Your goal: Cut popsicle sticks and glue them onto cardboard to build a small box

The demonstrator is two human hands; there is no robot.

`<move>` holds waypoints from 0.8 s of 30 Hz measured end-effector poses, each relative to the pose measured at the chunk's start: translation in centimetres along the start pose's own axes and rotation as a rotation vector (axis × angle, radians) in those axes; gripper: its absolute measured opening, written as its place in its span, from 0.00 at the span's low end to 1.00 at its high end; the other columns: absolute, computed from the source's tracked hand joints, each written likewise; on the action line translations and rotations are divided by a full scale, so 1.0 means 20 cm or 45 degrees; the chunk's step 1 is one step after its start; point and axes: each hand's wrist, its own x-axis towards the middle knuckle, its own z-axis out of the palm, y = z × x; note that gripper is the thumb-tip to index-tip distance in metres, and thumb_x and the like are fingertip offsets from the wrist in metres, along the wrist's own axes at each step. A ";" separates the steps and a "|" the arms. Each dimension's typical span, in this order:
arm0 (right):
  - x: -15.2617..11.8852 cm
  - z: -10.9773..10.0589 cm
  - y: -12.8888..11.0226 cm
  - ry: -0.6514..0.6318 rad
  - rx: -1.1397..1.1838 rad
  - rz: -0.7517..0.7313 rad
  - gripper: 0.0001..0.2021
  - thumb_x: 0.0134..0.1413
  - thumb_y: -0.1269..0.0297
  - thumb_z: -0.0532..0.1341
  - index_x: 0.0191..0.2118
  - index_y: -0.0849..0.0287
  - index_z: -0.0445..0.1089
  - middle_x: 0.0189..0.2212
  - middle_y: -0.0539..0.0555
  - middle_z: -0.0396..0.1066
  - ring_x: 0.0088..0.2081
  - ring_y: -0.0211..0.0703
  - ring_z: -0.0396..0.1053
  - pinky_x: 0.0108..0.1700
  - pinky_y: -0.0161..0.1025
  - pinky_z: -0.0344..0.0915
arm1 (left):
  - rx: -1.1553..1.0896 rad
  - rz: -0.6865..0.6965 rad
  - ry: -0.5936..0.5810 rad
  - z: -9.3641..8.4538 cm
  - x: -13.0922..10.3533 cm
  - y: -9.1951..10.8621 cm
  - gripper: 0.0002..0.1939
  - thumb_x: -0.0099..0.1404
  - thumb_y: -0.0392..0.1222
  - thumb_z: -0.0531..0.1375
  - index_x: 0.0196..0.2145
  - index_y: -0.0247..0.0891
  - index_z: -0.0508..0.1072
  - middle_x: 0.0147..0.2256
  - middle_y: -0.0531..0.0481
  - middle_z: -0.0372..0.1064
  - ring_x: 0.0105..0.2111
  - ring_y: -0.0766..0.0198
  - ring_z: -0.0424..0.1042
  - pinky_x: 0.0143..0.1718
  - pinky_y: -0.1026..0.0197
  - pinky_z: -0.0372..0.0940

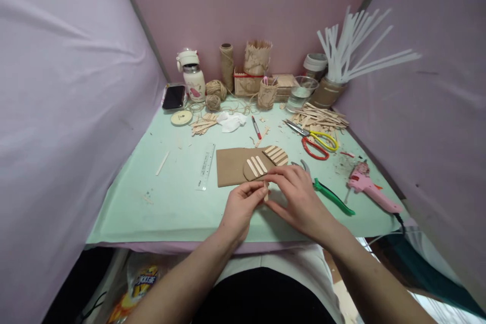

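Pinching a small wooden stick (266,193) near the centre of the frame, just below the middle, the left hand (243,206) has its thumb and fingertips closed on it. The right hand (298,193) curls in from the right, fingertips at the same stick; whether it grips too, I cannot tell. Just above the hands lies a brown cardboard sheet (229,167), with two rounded, stick-striped pieces (246,171) at its right end. A clear ruler (206,167) is left of the sheet; green-handled cutters (334,197) and a pink glue gun (370,187) lie right of centre.
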 end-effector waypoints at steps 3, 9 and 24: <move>-0.08 0.01 0.05 0.026 -0.049 0.088 0.26 0.57 0.59 0.63 0.59 0.54 0.58 0.56 0.65 0.63 0.58 0.62 0.60 0.55 0.57 0.60 | 0.015 0.029 0.037 0.03 -0.01 -0.02 0.14 0.46 0.45 0.72 0.28 0.34 0.78 0.24 0.52 0.71 0.27 0.69 0.66 0.33 0.64 0.60; -0.30 0.04 0.24 0.054 -0.481 0.603 0.47 0.49 0.39 0.63 0.65 0.65 0.46 0.54 0.78 0.62 0.53 0.79 0.62 0.47 0.67 0.63 | 0.080 0.039 0.074 0.03 -0.02 -0.02 0.14 0.48 0.45 0.72 0.29 0.34 0.77 0.25 0.52 0.71 0.27 0.70 0.67 0.34 0.64 0.62; -0.31 0.08 0.20 0.153 -0.430 0.606 0.36 0.53 0.49 0.63 0.59 0.72 0.59 0.54 0.77 0.64 0.56 0.74 0.61 0.54 0.65 0.61 | -0.102 -0.120 -0.023 0.00 -0.01 -0.01 0.17 0.48 0.44 0.74 0.31 0.33 0.75 0.28 0.51 0.72 0.28 0.70 0.70 0.34 0.66 0.66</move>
